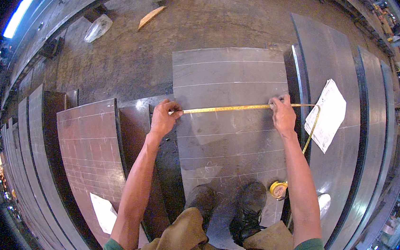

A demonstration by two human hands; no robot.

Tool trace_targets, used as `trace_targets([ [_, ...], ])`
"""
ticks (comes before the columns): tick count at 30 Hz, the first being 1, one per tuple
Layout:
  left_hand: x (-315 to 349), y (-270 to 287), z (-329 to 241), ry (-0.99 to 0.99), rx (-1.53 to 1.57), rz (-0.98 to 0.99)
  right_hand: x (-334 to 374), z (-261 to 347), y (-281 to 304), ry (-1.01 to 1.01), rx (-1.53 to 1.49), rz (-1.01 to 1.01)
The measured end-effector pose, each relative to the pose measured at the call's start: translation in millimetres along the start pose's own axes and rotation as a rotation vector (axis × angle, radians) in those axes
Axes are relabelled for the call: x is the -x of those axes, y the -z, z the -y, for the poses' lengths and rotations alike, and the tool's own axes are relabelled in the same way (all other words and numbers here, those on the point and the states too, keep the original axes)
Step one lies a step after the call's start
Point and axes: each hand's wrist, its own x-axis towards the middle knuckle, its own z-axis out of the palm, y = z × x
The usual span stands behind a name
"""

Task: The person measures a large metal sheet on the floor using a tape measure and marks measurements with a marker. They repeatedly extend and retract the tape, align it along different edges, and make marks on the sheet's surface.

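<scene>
A yellow tape measure blade (230,108) stretches across a dark steel plate (226,151) marked with several white chalk lines. At the plate's left edge my left hand (165,116) pinches the end of the blade. My right hand (282,114) grips the blade near the right edge, its fingers closed. Beyond the right hand the blade loops over some white papers (327,114) and runs back down behind my right forearm. The yellow tape measure case (278,190) rests near the plate's lower right edge.
My dark shoes (248,212) stand on the plate. A reddish chalk-lined plate (91,149) with white paper (103,212) lies left, and long steel plates (338,65) lie right. Dark gaps separate them. A wood piece (151,17) and a clear plastic bag (98,28) are on the floor ahead.
</scene>
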Motion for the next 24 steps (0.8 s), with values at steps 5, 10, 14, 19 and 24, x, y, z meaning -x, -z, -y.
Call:
trace_targets([
  [5, 0.3, 0.9, -1.1, 0.012, -0.034, 0.0, 1.1, 6.7, 4.9, 0.0, 0.002, -0.01],
  [10, 0.2, 2.3, -4.6, 0.014, -0.006, 0.002, 1.2, 5.3, 2.7, 0.008, -0.007, -0.026],
  [14, 1.4, -0.9, -4.5, 0.001, -0.033, -0.032, 1.6, 1.1, -2.3, -0.007, 0.009, -0.029],
  [19, 0.6, -2.6, -0.3, -0.005, -0.063, -0.03, 3.5, 3.3, -4.2, 0.041, 0.002, -0.134],
  [24, 5.7, -2.3, 6.8, 0.014, -0.034, -0.032, 18.8, 36.8, 8.0, 0.04, -0.11, -0.234],
])
